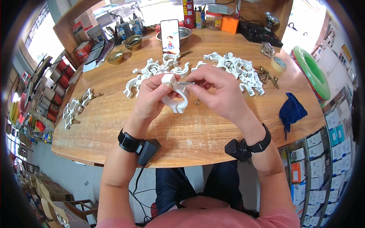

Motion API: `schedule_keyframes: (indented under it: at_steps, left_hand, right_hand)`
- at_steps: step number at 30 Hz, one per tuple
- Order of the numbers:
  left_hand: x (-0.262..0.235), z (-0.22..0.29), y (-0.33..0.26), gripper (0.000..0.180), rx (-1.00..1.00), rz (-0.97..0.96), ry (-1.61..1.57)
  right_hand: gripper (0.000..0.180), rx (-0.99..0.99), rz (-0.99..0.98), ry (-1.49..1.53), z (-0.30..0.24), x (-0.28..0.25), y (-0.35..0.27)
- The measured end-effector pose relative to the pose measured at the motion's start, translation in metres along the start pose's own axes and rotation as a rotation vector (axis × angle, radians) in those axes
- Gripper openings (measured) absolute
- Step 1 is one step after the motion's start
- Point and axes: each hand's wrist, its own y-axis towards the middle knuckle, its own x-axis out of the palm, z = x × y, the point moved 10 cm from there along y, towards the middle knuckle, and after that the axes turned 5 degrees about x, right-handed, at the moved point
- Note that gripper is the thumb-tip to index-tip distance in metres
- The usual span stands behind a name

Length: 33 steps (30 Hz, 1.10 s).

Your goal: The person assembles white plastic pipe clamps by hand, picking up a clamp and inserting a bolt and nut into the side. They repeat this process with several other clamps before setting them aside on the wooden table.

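Above the middle of the table, my left hand (149,97) grips a white plastic pipe clamp (181,105), an open ring with a block at its top. My right hand (220,89) pinches a thin metal bolt (187,83), which points sideways at the clamp's block. Whether its tip has entered the block is hidden by my fingers. A small brass-coloured nut (197,102) lies on the wood just below my right fingers. Behind my hands are a loose group of white clamps (132,84) and a larger white heap (243,70).
Brass-coloured bolts (266,73), a tape roll (278,64) and a blue cloth pouch (292,111) lie at the right. Clamps with bolts in them (69,112) rest at the left. A phone (170,36) stands upright at the back, near small bowls (115,57). Green coiled tubing (317,76) is beyond the right edge.
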Motion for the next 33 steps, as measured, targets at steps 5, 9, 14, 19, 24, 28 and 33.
schedule_keyframes:
  at_steps: [5, 9, 14, 19, 24, 28, 33]
  left_hand:
    - [0.006, 0.004, 0.002, 0.027, 0.024, 0.018, 0.083]
    - [0.007, 0.003, 0.001, 0.026, 0.018, 0.036, 0.123]
    - [0.007, 0.006, 0.001, 0.026, 0.078, 0.096, 0.216]
    - [0.008, 0.014, 0.0, 0.026, 0.108, 0.176, 0.363]
    - [0.014, 0.023, -0.003, 0.027, 0.139, 0.226, 0.607]
    - [0.016, 0.034, -0.002, 0.027, 0.323, 0.258, 0.725]
    - [0.027, 0.011, 0.001, 0.029, 0.074, 0.131, 0.457]
  right_hand:
    - [0.009, -0.125, 0.029, -0.084, -0.006, 0.004, -0.003]
    - [0.01, -0.198, 0.058, -0.069, -0.013, 0.003, -0.005]
    - [0.007, 0.232, 0.114, 0.48, 0.031, 0.006, -0.007]
    - [0.009, 0.245, 0.143, 0.405, 0.033, 0.005, -0.01]
    - [0.014, 0.077, 0.195, 0.207, 0.019, 0.004, -0.013]
    - [0.019, -0.035, 0.255, 0.102, 0.006, 0.006, -0.018]
    - [0.022, 0.267, 0.252, 0.237, 0.048, 0.001, -0.014]
